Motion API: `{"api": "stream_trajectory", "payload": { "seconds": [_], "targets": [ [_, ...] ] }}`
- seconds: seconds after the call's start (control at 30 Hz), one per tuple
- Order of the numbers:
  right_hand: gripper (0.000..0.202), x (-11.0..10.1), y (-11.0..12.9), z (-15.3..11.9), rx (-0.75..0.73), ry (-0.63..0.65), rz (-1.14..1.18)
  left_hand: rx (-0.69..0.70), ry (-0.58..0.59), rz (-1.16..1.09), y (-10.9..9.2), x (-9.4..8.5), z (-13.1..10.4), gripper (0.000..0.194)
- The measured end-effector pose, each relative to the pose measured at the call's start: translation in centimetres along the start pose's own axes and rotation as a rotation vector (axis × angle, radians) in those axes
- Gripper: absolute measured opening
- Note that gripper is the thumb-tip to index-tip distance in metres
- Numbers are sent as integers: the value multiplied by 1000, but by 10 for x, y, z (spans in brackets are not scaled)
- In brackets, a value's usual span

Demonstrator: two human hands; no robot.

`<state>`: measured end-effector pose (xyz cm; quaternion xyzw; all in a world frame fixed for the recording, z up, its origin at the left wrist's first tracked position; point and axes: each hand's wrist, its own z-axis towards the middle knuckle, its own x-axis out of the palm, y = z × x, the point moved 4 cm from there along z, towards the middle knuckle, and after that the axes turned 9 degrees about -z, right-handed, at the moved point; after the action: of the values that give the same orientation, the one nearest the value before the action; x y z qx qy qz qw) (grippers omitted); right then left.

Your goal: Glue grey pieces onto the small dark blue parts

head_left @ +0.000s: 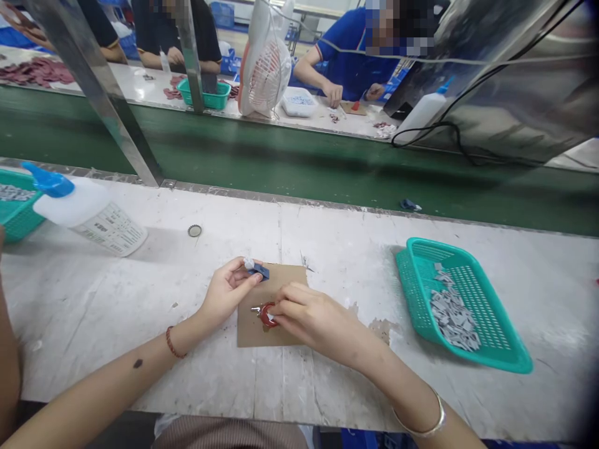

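Between the thumb and fingers of my left hand is a small dark blue piece, with something whitish at the fingertips beside it. My right hand has its fingers pinched together over a small red, round dish-like thing holding shiny liquid. A tiny pale piece shows at those fingertips; its kind is too small to make out. Under the red thing lies a square of brown cardboard, stained wet near the dish.
To the right stands a green plastic basket with many small grey pieces. A white bottle with a blue cap and a bottle cap are at left. Beyond the green conveyor belt, other people work near a fan.
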<state>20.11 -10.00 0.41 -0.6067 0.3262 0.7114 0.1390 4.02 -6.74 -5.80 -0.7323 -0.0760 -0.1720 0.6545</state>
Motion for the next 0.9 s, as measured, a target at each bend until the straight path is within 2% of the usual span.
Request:
{"api": "stream_trajectory", "payload": {
  "seconds": [0.33, 0.47, 0.63, 0.77, 0.9],
  "targets": [
    [17, 0, 0, -2, 47, 10, -6, 21, 70, 4, 3, 3, -2, 15],
    [16, -3, 0, 0, 59, -2, 78, 2, 87, 4, 5, 4, -2, 16],
    [11, -12, -19, 5, 240, -169, 431, -15, 119, 20, 7, 6, -4, 15],
    [8, -8, -36, 9, 402, -329, 623, -27, 121, 44, 8, 6, -5, 17],
    [9, 0, -39, 16, 435, -338, 681, -16, 128, 82, 10, 6, -5, 17]
  ]
}}
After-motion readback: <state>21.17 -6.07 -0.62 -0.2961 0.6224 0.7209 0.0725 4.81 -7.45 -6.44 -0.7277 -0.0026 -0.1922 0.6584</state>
